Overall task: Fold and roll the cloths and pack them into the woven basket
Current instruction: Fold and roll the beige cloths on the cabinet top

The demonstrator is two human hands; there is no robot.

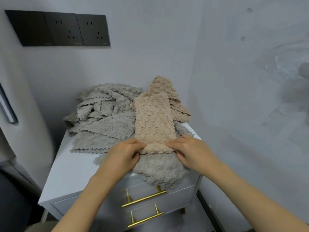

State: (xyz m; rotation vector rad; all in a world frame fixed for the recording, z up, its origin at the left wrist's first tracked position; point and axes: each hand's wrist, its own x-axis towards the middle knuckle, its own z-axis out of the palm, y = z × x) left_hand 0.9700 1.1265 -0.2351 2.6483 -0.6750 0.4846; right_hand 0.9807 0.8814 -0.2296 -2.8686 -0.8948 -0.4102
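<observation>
Near the front right corner of the counter (70, 173), the left hand (124, 156) and right hand (192, 152) each pinch the near end of the long tan cloth (154, 121), which looks soft, light and floppy, so hold both corners while rolling

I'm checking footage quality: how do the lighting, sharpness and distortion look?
Head view: soft, even light, no glare; the folded beige cloth and both hands are fairly sharp; wide-angle bending slants the wall sockets; the right edge is smeared.
</observation>
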